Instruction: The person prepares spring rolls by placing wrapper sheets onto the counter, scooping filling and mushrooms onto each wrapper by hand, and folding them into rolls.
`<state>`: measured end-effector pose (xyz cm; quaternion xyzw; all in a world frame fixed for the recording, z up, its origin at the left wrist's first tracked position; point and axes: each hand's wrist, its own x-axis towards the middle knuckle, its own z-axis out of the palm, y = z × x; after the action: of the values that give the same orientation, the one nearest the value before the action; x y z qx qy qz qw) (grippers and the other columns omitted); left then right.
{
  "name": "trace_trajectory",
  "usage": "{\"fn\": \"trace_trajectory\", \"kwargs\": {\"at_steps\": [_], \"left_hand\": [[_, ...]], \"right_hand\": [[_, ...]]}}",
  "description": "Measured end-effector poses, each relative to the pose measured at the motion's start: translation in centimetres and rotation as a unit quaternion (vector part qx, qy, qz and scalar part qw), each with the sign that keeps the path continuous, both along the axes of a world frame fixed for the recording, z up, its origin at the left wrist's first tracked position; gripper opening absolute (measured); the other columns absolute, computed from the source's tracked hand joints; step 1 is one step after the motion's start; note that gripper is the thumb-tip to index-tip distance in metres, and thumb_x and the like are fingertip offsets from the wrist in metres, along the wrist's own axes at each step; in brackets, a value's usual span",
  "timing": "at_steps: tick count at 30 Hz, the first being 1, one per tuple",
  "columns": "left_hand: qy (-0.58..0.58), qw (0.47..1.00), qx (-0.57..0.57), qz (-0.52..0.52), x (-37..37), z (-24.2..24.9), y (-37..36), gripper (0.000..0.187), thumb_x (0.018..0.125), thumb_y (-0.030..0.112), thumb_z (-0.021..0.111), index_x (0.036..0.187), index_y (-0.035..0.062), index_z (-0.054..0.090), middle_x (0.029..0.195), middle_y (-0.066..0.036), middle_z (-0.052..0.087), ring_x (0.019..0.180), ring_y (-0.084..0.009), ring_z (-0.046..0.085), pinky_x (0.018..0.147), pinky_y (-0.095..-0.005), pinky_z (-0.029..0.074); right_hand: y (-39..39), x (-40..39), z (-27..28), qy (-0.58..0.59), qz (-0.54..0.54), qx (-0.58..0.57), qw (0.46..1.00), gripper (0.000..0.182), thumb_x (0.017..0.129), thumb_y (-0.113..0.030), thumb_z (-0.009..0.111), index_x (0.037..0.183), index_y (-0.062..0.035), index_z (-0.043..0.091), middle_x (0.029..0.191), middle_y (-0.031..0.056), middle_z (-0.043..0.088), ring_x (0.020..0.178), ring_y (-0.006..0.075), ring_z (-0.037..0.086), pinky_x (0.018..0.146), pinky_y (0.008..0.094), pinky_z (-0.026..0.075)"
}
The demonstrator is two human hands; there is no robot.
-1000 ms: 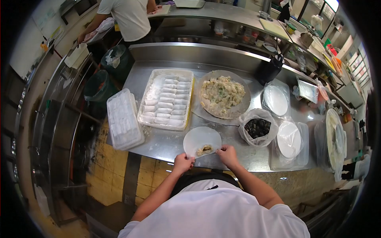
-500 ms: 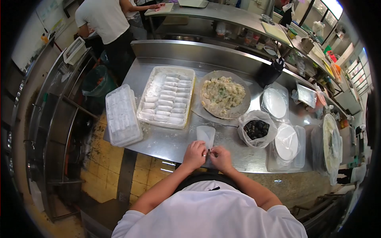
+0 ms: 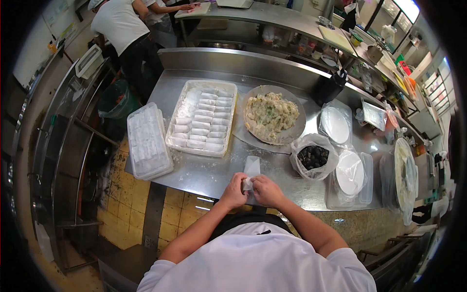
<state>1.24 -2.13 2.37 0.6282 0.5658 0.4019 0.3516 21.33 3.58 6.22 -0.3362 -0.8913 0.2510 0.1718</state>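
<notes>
2 hands on our wrapper [image 3: 251, 168] at the worktop [image 3: 204, 175] front edge, left hand [image 3: 234, 191] and right hand [image 3: 265, 191] fingers pinched shut around its folded near end, tray of finished rolls [image 3: 202, 119] just beyond

The steel table [image 3: 204, 175] bore a wrapper [image 3: 252, 166] at the fingers [image 3: 242, 181], a roll tray [image 3: 202, 119] beyond, and a filling plate [image 3: 272, 114] beyond-right.
</notes>
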Motion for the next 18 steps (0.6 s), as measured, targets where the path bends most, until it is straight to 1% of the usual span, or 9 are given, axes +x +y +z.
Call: {"fn": "trace_trajectory", "kwargs": {"at_steps": [2,5,8,9,12,15,17,18], "left_hand": [[-0.011,1.0,-0.012,0.0,-0.2,-0.2,0.1,0.064,0.076,-0.003,0.074,0.135,0.0032,0.05,0.134,-0.023,0.055,0.128,-0.0448,0.058,0.111,-0.0473,0.051],[-0.044,0.999,0.003,-0.008,-0.3,-0.7,0.4,0.063,0.076,-0.005,0.072,0.134,0.003,0.05,0.135,-0.023,0.055,0.127,-0.045,0.059,0.112,-0.0469,0.051],[-0.052,0.999,0.002,-0.009,-0.5,-0.7,0.6,0.066,0.076,-0.006,0.071,0.139,0.003,0.052,0.137,-0.022,0.057,0.131,-0.0426,0.06,0.112,-0.0466,0.053],[-0.022,0.999,0.009,-0.022,-0.7,-0.4,0.6,0.067,0.077,-0.005,0.072,0.14,0.0035,0.052,0.138,-0.022,0.058,0.132,-0.0425,0.06,0.113,-0.0472,0.052],[0.074,0.994,0.028,-0.071,-1.6,0.3,0.8,0.072,0.077,0.002,0.076,0.144,0.0048,0.052,0.142,-0.02,0.06,0.134,-0.0415,0.058,0.117,-0.0486,0.048],[0.165,0.977,0.046,-0.13,-2.5,0.7,0.7,0.077,0.076,0.013,0.084,0.147,0.0062,0.053,0.143,-0.018,0.063,0.137,-0.0393,0.058,0.119,-0.049,0.044],[0.204,0.965,0.059,-0.153,-3.0,0.8,0.4,0.083,0.074,0.022,0.091,0.147,0.0069,0.054,0.143,-0.016,0.064,0.139,-0.0373,0.057,0.119,-0.0495,0.044],[0.206,0.962,0.07,-0.164,-3.3,1.1,0.1,0.086,0.073,0.023,0.093,0.147,0.007,0.054,0.144,-0.016,0.064,0.139,-0.037,0.057,0.119,-0.0499,0.044]], "right_hand": [[0.2,0.0,0.1,-0.012,0.015,0.004,1.0,0.016,0.083,-0.008,0.07,0.097,0.0003,0.073,0.123,0.0171,0.076,0.118,0.0369,0.07,0.106,0.0441,0.056],[0.6,0.0,-0.2,-0.032,0.037,0.01,0.999,0.014,0.083,-0.007,0.069,0.095,-0.0002,0.072,0.123,0.0163,0.076,0.116,0.0366,0.071,0.105,0.0442,0.056],[0.7,0.0,-0.3,-0.045,0.051,0.009,0.998,0.013,0.082,-0.007,0.069,0.093,-0.0003,0.071,0.122,0.0162,0.076,0.115,0.0368,0.071,0.104,0.0446,0.057],[0.7,0.1,-0.4,-0.048,0.055,0.008,0.997,0.013,0.082,-0.007,0.069,0.093,-0.0002,0.07,0.122,0.0162,0.076,0.115,0.0369,0.071,0.104,0.0447,0.057],[0.9,0.1,-0.7,-0.022,0.067,0.026,0.997,0.012,0.081,-0.008,0.071,0.09,-0.0003,0.068,0.11,0.0172,0.073,0.11,0.0382,0.069,0.101,0.0473,0.057],[0.7,0.6,-0.7,-0.017,0.068,-0.015,0.997,0.023,0.08,-0.009,0.073,0.101,0.0001,0.07,0.113,0.02,0.072,0.109,0.0406,0.069,0.103,0.048,0.056],[-0.3,1.5,0.0,0.007,0.011,-0.013,1.0,0.037,0.08,-0.012,0.078,0.115,-0.0016,0.07,0.126,0.0202,0.071,0.119,0.0413,0.067,0.107,0.049,0.054],[-0.7,1.9,0.7,0.019,-0.018,-0.011,1.0,0.045,0.08,-0.013,0.081,0.122,-0.0025,0.07,0.133,0.0203,0.071,0.124,0.0417,0.066,0.109,0.0496,0.054]]}}
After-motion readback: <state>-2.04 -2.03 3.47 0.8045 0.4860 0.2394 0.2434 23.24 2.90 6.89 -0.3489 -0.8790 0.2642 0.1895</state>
